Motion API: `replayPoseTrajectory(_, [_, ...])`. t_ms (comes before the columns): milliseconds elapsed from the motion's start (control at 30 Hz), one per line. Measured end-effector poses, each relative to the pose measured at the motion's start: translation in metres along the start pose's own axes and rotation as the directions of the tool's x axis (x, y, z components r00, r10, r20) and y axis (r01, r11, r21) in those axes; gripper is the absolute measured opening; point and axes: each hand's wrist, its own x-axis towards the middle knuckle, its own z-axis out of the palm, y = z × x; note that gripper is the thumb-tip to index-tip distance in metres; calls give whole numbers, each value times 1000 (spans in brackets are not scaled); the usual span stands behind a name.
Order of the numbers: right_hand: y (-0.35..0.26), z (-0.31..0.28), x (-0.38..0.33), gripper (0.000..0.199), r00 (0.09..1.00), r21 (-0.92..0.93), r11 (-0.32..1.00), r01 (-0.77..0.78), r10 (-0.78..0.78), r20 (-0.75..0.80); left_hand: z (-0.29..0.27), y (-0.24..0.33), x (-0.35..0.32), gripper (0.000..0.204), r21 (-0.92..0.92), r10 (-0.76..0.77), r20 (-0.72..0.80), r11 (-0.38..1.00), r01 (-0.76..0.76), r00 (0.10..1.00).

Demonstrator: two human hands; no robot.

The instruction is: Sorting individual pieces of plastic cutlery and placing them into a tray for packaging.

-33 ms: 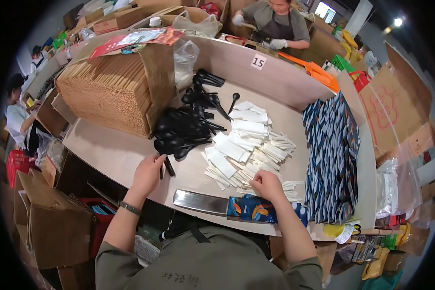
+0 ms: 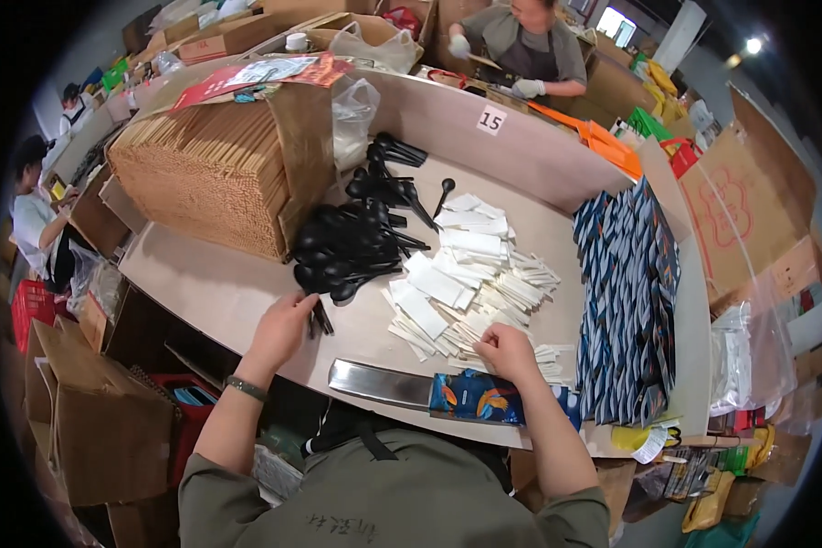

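Left hand (image 2: 281, 331) at black spoons (image 2: 333, 239), grip unclear; right hand (image 2: 510, 353) curled, hold unclear, by white packets (image 2: 470, 241); 2 loose piles remaining, blue packets (image 2: 623, 306) apparently already ranked right.

The right arm (image 2: 557, 434) hides part of the blue packet (image 2: 473, 395). The top edge cuts a co-worker's head (image 2: 532, 11). Whether the left grip (image 2: 281, 331) holds black handles (image 2: 323, 320) is hidden.

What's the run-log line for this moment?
left hand: at black spoons, grip unclear | right hand: at white packets, near edge, grip unclear | rest: blue packets right of white packets
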Motion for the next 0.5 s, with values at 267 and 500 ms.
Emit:
replayPoseTrajectory(267, [18,-14,7,15,988,124,982,-141,148,-48,30,33,19,28,-113,94,-89,988,-104,992])
replayPoseTrajectory(500, [1,-12,16,13,965,-263,965,21,-88,-246,8,27,43,19,-14,326,-203,942,-335,923])
